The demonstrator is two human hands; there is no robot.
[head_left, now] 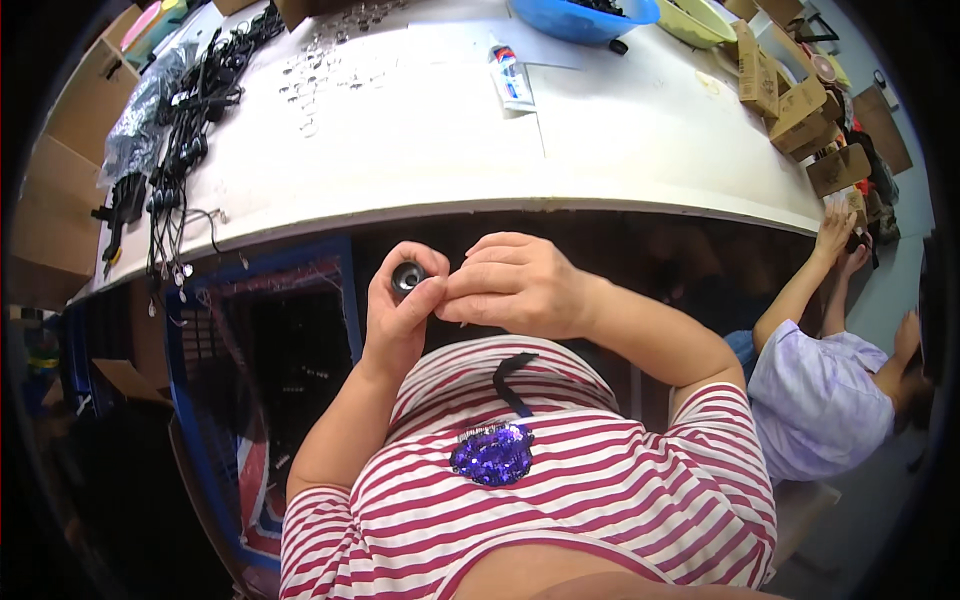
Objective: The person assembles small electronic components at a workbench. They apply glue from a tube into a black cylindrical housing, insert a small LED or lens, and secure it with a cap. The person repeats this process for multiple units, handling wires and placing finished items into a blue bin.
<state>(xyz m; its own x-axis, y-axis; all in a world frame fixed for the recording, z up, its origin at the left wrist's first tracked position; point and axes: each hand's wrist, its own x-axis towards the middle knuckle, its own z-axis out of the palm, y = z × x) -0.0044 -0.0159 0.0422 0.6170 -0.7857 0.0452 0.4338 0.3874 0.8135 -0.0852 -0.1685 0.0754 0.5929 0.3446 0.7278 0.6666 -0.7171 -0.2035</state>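
My left hand (397, 322) is closed around a small round black part (408, 279) with a dark opening in its middle, held in front of the table's near edge. Beside it, my right hand (520, 285) has its fingers bent and pressed together, their tips meeting the left thumb. Whatever those right fingers pinch is hidden behind them. Both hands are above my lap, off the table (430, 165). On the tabletop beyond them lie a white, blue and red squeeze tube (511, 80) and several small clear rings (335, 68).
Black cables (185, 130) hang over the table's left edge. A blue bowl (585, 22) of black parts and a yellow bowl (697, 22) stand far back. Cardboard boxes (800, 110) line the right, where another person's hands (838, 232) work. A blue crate (350, 300) stands below left.
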